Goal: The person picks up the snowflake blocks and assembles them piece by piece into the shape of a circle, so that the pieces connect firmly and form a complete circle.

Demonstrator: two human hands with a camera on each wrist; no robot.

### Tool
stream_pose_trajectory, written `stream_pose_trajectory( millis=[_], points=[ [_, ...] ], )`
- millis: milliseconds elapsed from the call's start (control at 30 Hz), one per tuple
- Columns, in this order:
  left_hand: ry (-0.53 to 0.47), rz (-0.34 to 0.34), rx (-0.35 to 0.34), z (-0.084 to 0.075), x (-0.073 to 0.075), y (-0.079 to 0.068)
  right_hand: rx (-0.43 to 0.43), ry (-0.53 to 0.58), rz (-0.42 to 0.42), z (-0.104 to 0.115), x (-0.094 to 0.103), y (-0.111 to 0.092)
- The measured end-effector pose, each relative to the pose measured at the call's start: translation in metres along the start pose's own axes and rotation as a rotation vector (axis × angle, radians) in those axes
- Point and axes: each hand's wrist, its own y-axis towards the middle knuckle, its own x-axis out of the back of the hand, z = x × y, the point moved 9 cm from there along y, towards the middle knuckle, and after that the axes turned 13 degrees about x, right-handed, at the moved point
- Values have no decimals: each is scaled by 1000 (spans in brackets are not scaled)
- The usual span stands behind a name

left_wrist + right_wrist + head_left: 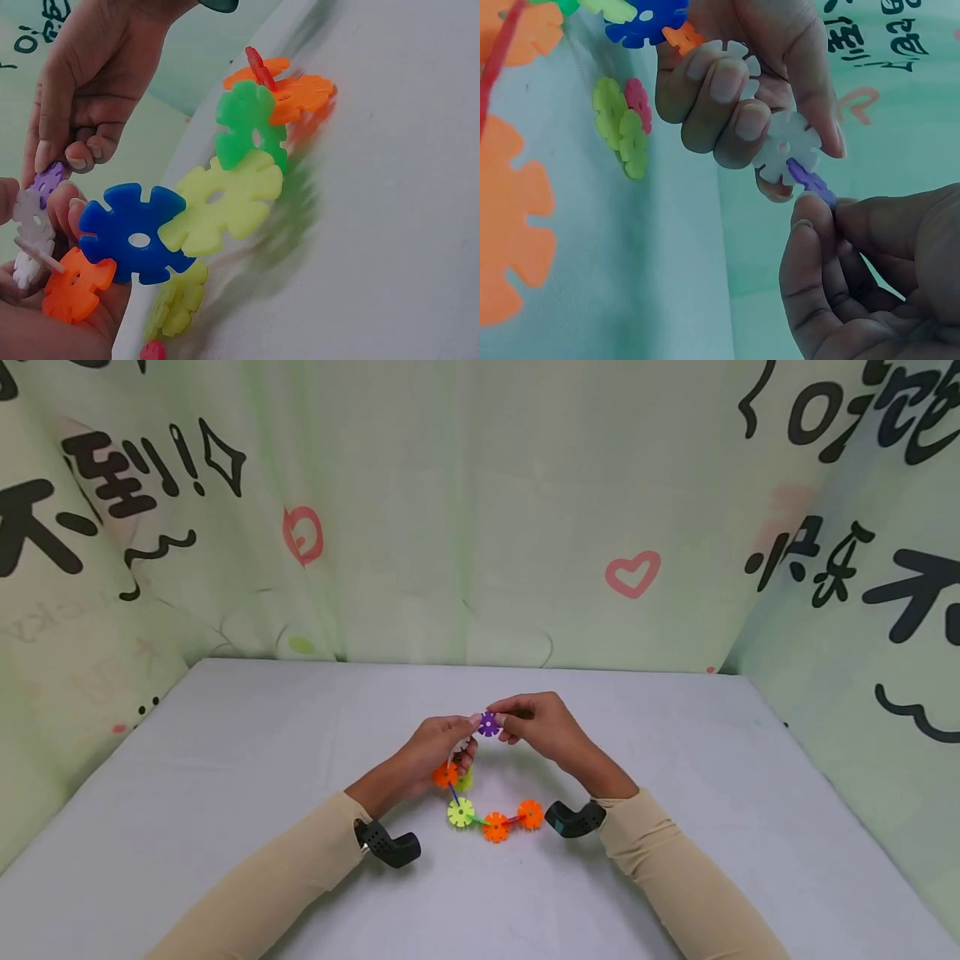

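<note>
A chain of notched plastic snowflake discs hangs from both hands above the white table. My left hand (pixel 438 745) grips its white discs (pixel 786 144), fingers curled. With thumb and fingertips my right hand (pixel 546 725) pinches a purple snowflake disc (pixel 488 724), whose edge meets a white disc's notch; how deep it sits I cannot tell. Down from the left hand run an orange disc (pixel 78 286), a blue disc (pixel 133 231), a yellow-green disc (pixel 225 201) and a green disc (pixel 250 124). Orange discs (pixel 531 815) joined by a red disc (pixel 259 69) form the far end.
Yellow-green discs (pixel 607 112) and a pink disc (pixel 638 106) lie on the white tabletop (pixel 300 735) below the left hand. Pale green curtains (pixel 480 527) with black lettering and red hearts surround the table at the back and sides. Each wrist wears a black camera band (pixel 388 845).
</note>
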Motion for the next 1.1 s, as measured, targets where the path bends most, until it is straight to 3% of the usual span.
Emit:
stream_pose_trajectory(
  millis=[367, 767, 1100],
  points=[
    [1, -46, -16, 5, 7, 1, -65, -37, -14, -14, 5, -5],
    [-63, -20, -48, 1, 13, -3, -34, -251, 139, -25, -20, -2],
    [-7, -149, -95, -5, 30, -9, -21, -251, 218, -25, -44, 0]
  ],
)
